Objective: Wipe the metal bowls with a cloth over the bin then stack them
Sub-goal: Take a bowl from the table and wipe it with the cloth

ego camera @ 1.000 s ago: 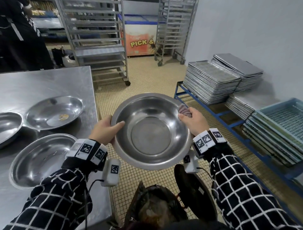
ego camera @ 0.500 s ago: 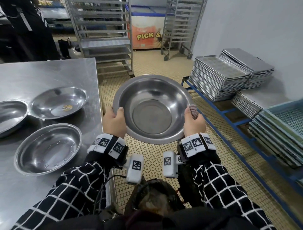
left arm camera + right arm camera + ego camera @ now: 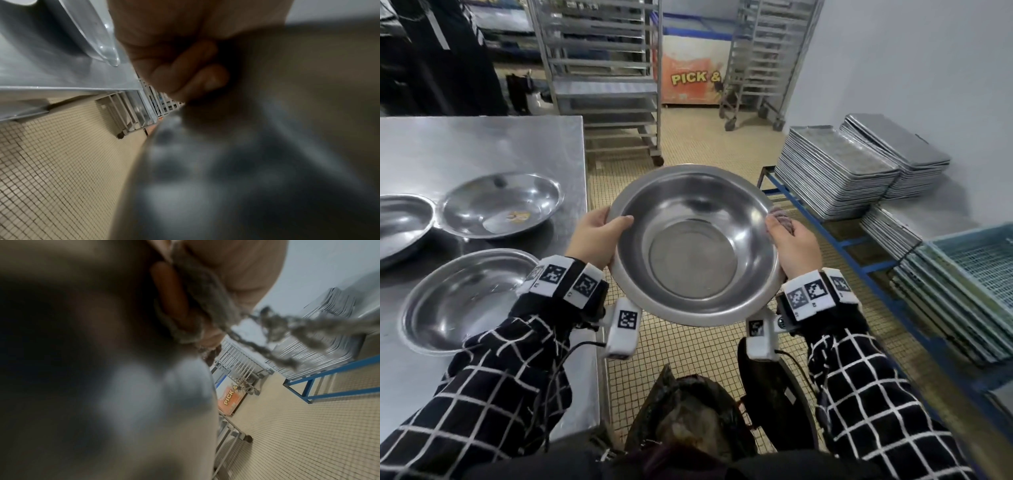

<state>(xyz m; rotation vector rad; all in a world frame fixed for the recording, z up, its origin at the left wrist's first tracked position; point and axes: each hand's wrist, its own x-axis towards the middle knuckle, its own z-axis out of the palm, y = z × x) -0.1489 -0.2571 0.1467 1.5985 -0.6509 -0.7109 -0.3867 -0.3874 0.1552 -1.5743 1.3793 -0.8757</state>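
Note:
I hold a deep metal bowl (image 3: 693,245) level over the tiled floor, beyond the bin (image 3: 688,418). My left hand (image 3: 599,234) grips its left rim, thumb inside. My right hand (image 3: 792,241) grips the right rim with a greyish cloth (image 3: 779,219) bunched against it. In the left wrist view the curled fingers (image 3: 185,78) press the blurred bowl underside (image 3: 246,162). In the right wrist view the cloth (image 3: 205,293) lies between the fingers and the bowl (image 3: 102,386). Three shallow metal bowls (image 3: 500,204) (image 3: 465,298) (image 3: 400,222) lie on the steel table (image 3: 482,144).
The dark-lined bin sits at my feet with its lid (image 3: 774,394) open to the right. A blue frame (image 3: 835,240) carries stacked metal trays (image 3: 832,171) and green crates (image 3: 976,270) on the right. Wheeled racks (image 3: 602,75) stand behind. A person in dark clothes (image 3: 448,51) stands far left.
The bowl was moved forward and away from over the bin, then tilted flatter. My right hand slid from the far right rim toward the near side; both hands keep their hold.

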